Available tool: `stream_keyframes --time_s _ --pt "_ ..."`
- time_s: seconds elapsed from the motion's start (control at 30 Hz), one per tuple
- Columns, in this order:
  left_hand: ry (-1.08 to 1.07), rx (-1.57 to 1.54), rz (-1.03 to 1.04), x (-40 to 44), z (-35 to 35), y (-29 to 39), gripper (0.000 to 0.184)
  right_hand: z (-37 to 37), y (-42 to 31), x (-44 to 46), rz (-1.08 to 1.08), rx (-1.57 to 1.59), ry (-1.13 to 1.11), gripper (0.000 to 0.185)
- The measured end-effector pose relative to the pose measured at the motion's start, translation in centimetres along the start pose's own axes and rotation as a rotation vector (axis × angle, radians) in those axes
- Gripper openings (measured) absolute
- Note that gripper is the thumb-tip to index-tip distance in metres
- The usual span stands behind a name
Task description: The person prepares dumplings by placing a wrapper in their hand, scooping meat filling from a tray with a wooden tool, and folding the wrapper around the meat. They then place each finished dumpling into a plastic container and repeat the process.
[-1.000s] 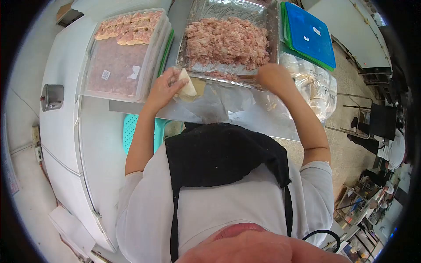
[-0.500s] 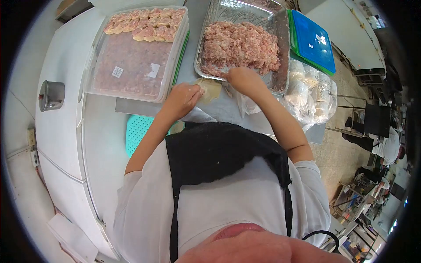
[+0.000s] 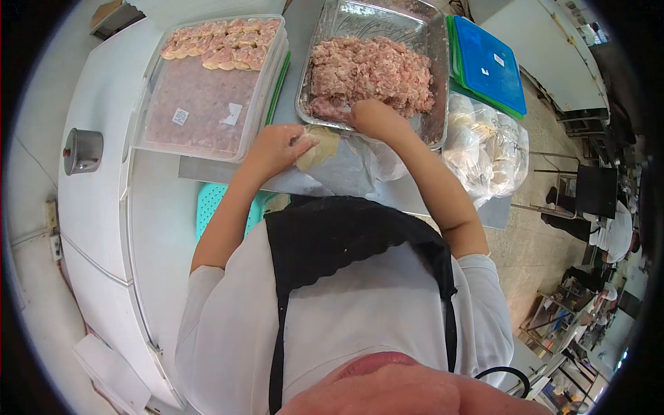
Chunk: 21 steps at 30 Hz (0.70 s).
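My left hand (image 3: 275, 146) is beside the metal tray's near edge, thumb and fingers closed on a thin pale dumpling wrapper (image 3: 319, 148). Its surroundings blur into similar pale sheets, so I cannot tell if it is one or several. My right hand (image 3: 379, 120) is curled over the near rim of the metal tray (image 3: 437, 128), its fingertips down by the ground meat (image 3: 370, 72). What those fingers hold is hidden. Left of the tray, a clear plastic box (image 3: 197, 104) has rows of filled dumplings (image 3: 238, 38) on top of a sheet-covered layer.
A plastic bag of round white packs (image 3: 487, 149) lies to the right, near stacked blue and green lids (image 3: 490, 62). Clear plastic film (image 3: 384, 160) lies by my right wrist. A turquoise perforated basket (image 3: 211, 207) sits below the table edge; a metal pot (image 3: 84, 151) stands far left.
My left hand has shifted slightly left and its thumb shows more clearly against the wrapper. My right hand stays at the tray's near edge. The view has moved slightly.
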<state>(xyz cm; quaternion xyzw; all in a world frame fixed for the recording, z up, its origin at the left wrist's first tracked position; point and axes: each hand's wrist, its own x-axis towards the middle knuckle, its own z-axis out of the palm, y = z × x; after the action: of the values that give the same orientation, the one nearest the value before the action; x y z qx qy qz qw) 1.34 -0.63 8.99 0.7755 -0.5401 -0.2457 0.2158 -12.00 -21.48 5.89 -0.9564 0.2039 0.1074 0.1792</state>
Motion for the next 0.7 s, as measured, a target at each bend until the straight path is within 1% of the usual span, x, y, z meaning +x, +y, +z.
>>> stream_keyframes --time_s 0.03,0.07,0.1,0.13,0.17,0.2,0.23,0.27,0.3,0.33,0.37,0.4,0.43,0.47,0.5,0.53,0.57,0.6,0.63,0.67,0.7 --pt "-0.037 -0.047 -0.097 -0.3 -0.5 0.4 0.036 -0.1 -0.5 -0.3 -0.039 0.028 0.012 0.031" --pt "-0.038 -0.046 -0.102 -0.4 -0.4 -0.2 0.036 0.9 1.1 0.4 -0.123 0.055 0.01 0.032" --pt "-0.017 -0.243 -0.086 -0.3 -0.3 -1.2 0.035 0.5 2.2 0.8 -0.125 0.057 0.008 0.032" --pt "0.006 -0.44 -0.067 -0.2 -0.4 -1.4 0.036 -0.5 3.1 1.0 -0.077 0.227 -0.175 0.034" --pt "0.008 -0.44 -0.065 -0.4 -0.4 -1.1 0.036 -1.2 3.6 1.1 -0.028 0.395 -0.356 0.036" --pt "0.037 -0.556 -0.007 -0.9 -0.8 -0.3 0.037 -2.7 2.7 0.0 0.041 0.419 -0.315 0.041" --pt "0.069 -0.672 0.051 -1.3 -0.9 0.2 0.038 -1.9 3.2 0.6 0.036 0.414 -0.318 0.041" --pt "0.074 -0.674 0.046 -1.4 -0.6 -0.2 0.038 -0.1 4.2 1.8 -0.074 0.237 -0.194 0.041" --pt "0.076 -0.603 0.029 -1.5 0.0 -1.1 0.04 1.4 4.8 2.6 -0.18 0.061 -0.067 0.041" --pt "0.077 -0.533 0.014 -1.5 0.0 -1.3 0.041 2.3 4.8 2.8 -0.183 0.059 -0.066 0.041" --pt "0.08 -0.532 0.015 -1.5 -0.1 -1.3 0.041 3.1 4.9 2.9 -0.245 0.069 0.034 0.042" --pt "0.039 -0.492 -0.023 -1.5 -0.5 -0.7 0.043 3.5 4.7 2.9 -0.308 0.079 0.132 0.043" --pt "-0.005 -0.453 -0.061 -1.5 -0.6 -0.3 0.045 2.2 4.1 2.1 -0.308 0.078 0.132 0.043" --pt "-0.005 -0.454 -0.058 -1.4 -0.3 -0.5 0.045 0.5 3.9 1.1 -0.197 0.346 0.012 0.044" --pt "0.055 -0.519 -0.044 -1.1 0.3 -0.9 0.046 -1.2 3.5 0.0 -0.082 0.611 -0.107 0.045" --pt "0.116 -0.585 -0.03 -0.8 0.6 -1.1 0.047 -2.1 3.2 -0.8 -0.08 0.608 -0.105 0.045" --pt "0.114 -0.586 -0.028 -0.2 0.9 -0.9 0.047 -2.7 3.0 -1.7 -0.019 0.72 -0.042 0.042" --pt "0.202 -0.943 -0.161 1.0 1.3 -0.4 0.043 -3.2 2.7 -2.3 0.043 0.831 0.023 0.039" --pt "0.289 -1.298 -0.299 2.2 1.6 0.1 0.04 -3.7 2.4 -2.9 0.046 0.83 0.025 0.039" --pt "0.284 -1.299 -0.296 3.7 1.6 0.5 0.04 -4.1 2.2 -3.5 0.044 0.963 0.088 0.038" --pt "0.287 -1.531 -0.164 5.5 1.5 0.9 0.041 -4.4 2.2 -3.9 0.043 1.096 0.154 0.037"
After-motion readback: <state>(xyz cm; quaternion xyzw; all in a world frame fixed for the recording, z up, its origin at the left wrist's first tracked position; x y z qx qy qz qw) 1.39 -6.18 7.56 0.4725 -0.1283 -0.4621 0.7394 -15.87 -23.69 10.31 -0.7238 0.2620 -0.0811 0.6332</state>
